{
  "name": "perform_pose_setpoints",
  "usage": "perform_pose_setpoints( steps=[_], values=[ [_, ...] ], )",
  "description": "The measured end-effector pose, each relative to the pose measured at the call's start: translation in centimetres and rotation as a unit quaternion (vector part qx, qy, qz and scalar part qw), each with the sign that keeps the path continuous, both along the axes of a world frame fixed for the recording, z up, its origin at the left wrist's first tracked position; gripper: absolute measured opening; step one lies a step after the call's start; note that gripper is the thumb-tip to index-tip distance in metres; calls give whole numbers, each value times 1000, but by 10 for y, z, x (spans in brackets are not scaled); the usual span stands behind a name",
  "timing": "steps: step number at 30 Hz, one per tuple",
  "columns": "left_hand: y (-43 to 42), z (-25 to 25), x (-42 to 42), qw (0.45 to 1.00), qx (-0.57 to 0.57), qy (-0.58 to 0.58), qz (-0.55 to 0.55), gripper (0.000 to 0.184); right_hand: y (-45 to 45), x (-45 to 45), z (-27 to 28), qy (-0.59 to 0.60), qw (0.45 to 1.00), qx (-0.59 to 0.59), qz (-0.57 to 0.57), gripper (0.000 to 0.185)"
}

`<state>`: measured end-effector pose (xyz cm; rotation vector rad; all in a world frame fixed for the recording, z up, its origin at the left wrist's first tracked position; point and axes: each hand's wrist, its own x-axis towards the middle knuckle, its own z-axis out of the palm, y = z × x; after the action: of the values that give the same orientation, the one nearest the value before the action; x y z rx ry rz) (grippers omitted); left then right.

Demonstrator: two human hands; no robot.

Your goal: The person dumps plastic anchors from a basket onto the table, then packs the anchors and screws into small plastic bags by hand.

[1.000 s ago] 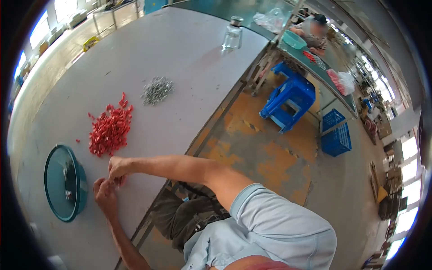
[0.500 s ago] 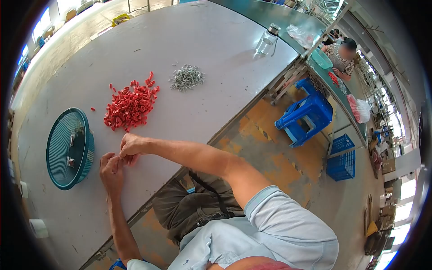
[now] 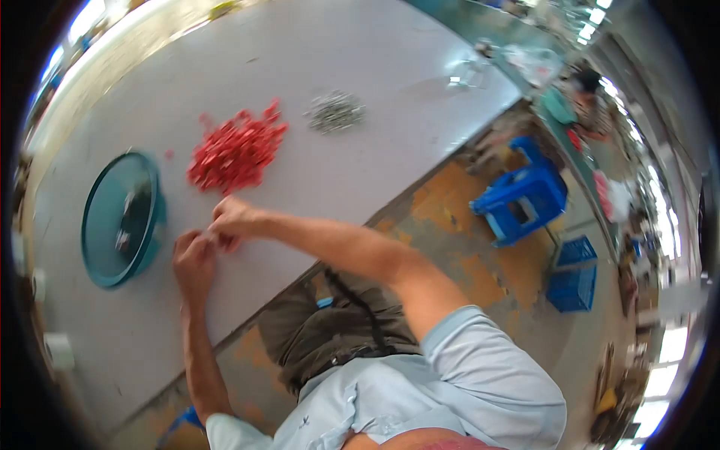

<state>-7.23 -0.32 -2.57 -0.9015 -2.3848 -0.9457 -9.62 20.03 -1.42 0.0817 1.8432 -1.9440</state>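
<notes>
My left hand and my right hand meet over the near part of the grey table, fingers pinched together. Whatever sits between the fingertips is too small and blurred to make out. Just beyond them lies a heap of small red pieces. To its right is a smaller pile of thin silvery metal pieces. A green basket stands left of my hands, with a few small shiny items inside.
At the far right corner of the table a clear jar stands. Blue stools and a blue crate are on the floor to the right. A co-worker sits at another table. White rolls lie at the left.
The view has shifted, so the table and its piles appear higher and further right, and the picture is blurrier. My hands stay together in a pinch near the red heap.
</notes>
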Motion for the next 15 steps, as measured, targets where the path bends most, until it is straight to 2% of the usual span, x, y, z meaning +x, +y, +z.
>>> perform_pose_setpoints(
  steps=[1,3,5,8,10,14,15],
  values=[
    [3,-1,-1,1000,5,18,3,8,3,-1,-2,22,1000,5,7,14],
    [4,4,5,1000,-7,21,17,7,4,1,6,-21,998,56,1,13],
    [-6,10,11,999,-25,-15,35,8,6,2,4,-32,999,27,17,17],
    [-6,9,10,999,5,-11,34,12,15,2,5,-28,999,1,17,19],
    [-8,9,9,999,4,-12,43,13,15,2,12,-30,999,29,12,20],
    [-9,10,8,999,1,-28,25,18,26,-2,-2,48,999,17,2,18],
    [-8,10,10,999,-14,-22,24,19,25,3,7,80,994,73,4,17]
  ],
)
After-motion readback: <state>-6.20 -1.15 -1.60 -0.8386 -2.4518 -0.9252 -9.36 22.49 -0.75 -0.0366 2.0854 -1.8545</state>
